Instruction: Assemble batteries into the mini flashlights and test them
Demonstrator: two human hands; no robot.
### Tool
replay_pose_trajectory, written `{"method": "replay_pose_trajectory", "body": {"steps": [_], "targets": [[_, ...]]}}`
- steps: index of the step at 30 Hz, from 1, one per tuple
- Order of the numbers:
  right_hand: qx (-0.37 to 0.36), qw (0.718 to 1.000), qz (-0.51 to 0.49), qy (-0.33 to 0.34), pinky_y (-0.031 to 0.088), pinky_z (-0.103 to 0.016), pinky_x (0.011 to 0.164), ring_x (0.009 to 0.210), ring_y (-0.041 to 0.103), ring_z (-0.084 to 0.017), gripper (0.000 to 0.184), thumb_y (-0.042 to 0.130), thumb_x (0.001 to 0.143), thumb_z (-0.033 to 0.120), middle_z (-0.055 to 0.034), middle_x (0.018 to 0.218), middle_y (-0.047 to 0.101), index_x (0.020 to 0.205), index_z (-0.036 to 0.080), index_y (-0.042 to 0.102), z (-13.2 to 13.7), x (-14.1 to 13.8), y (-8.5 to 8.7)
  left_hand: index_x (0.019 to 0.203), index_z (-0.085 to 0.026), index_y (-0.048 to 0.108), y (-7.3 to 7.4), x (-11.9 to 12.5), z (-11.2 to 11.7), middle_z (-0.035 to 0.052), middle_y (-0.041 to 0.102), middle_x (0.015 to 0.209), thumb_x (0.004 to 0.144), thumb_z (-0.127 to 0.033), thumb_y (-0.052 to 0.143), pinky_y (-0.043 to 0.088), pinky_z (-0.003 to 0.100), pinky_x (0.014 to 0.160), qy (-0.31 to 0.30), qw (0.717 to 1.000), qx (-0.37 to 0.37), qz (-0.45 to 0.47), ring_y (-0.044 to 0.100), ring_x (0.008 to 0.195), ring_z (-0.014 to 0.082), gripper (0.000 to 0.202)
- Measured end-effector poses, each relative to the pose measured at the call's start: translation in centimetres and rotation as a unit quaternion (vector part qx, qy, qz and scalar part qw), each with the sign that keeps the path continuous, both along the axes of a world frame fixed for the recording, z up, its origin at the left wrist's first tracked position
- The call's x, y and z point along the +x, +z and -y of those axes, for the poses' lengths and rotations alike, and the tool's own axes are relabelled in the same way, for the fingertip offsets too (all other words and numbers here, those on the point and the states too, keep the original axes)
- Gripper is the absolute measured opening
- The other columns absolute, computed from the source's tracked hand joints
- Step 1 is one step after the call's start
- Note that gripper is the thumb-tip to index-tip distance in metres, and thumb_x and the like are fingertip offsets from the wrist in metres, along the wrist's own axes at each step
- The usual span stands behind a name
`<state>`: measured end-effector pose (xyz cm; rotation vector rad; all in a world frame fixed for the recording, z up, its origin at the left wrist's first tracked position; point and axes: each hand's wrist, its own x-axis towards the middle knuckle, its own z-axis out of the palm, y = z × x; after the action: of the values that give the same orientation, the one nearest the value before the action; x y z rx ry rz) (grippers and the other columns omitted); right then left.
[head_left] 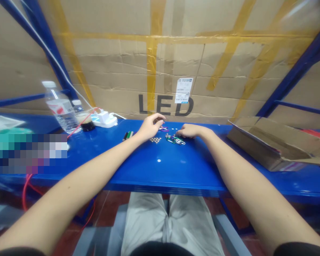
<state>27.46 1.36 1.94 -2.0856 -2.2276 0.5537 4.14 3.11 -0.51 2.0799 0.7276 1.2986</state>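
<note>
My left hand [151, 127] is over the table, its fingers loosely curved and a gap between thumb and fingers. Just past its thumb lies a purple carabiner [164, 129]. A cluster of small metal pieces [155, 140] is on the table below that hand, and several dark, green and pale sticks [128, 135] lie left of its wrist. My right hand [188, 131] is closed, fingertips pointing down at the right edge of a pile of green, purple and silver carabiners [176, 139]. What its fingertips grip is too small to make out.
Left on the blue table [160, 174] stand a water bottle [61, 110], a smaller bottle with dark liquid [86, 122] and a white power strip [106, 121]. An open cardboard box [272, 153] is at right. A large carton [122, 71] stands behind the table.
</note>
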Motion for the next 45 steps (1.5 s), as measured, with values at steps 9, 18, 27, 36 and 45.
{"method": "replay_pose_trajectory", "body": {"steps": [9, 18, 27, 36, 45], "targets": [[0.171, 0.973, -0.016, 0.151, 0.041, -0.026, 0.064, 0.072, 0.061, -0.018, 0.017, 0.062, 0.08, 0.02, -0.0068, 0.083, 0.074, 0.089, 0.016, 0.076, 1.0, -2.4, 0.7, 0.098, -0.018, 0.064, 0.2, 0.3, -0.1, 0.0068, 0.068, 0.09, 0.092, -0.013, 0.056, 0.056, 0.027, 0.056, -0.028, 0.992, -0.107, 0.067, 0.064, 0.071, 0.0135, 0.012], [0.152, 0.97, 0.001, 0.188, 0.043, -0.027, 0.067, 0.072, 0.063, -0.017, 0.017, 0.061, 0.078, 0.01, -0.0079, 0.085, 0.075, 0.083, 0.016, 0.076, 1.3, -3.4, 0.2, 0.101, -0.017, 0.065, 0.1, 0.2, -0.6, 0.0073, 0.072, 0.091, 0.092, -0.013, 0.059, 0.054, 0.027, 0.058, 0.015, 0.995, -0.087, 0.039, 0.065, 0.069, 0.0136, 0.012], [0.28, 0.898, -0.323, 0.105, 0.045, -0.027, 0.061, 0.058, 0.058, -0.014, 0.007, 0.051, 0.091, 0.021, -0.002, 0.071, 0.065, 0.086, 0.018, 0.055, 1.1, -4.3, 0.1, 0.092, -0.017, 0.072, 0.3, 0.0, 0.0, 0.0067, 0.076, 0.097, 0.087, -0.02, 0.065, 0.053, 0.039, 0.091, 0.056, 0.998, 0.023, -0.026, 0.068, 0.092, 0.0211, 0.009], [0.307, 0.854, -0.399, 0.128, 0.046, -0.029, 0.059, 0.058, 0.059, -0.014, 0.009, 0.055, 0.089, 0.023, -0.002, 0.073, 0.066, 0.081, 0.02, 0.054, 1.0, -5.2, -0.8, 0.095, -0.018, 0.069, 1.3, -0.2, 1.3, 0.0038, 0.075, 0.095, 0.089, -0.026, 0.064, 0.049, 0.032, 0.083, 0.048, 0.996, 0.034, -0.059, 0.066, 0.089, 0.0184, 0.011], [0.314, 0.895, -0.285, 0.137, 0.044, -0.029, 0.067, 0.063, 0.059, -0.015, 0.022, 0.052, 0.094, 0.023, -0.0031, 0.07, 0.068, 0.074, 0.018, 0.059, 1.7, -5.0, -0.5, 0.081, -0.016, 0.07, 1.4, -0.4, 1.2, 0.008, 0.074, 0.09, 0.097, -0.023, 0.046, 0.049, 0.035, 0.082, 0.092, 0.976, 0.127, -0.153, 0.066, 0.086, 0.0216, 0.03]]}}
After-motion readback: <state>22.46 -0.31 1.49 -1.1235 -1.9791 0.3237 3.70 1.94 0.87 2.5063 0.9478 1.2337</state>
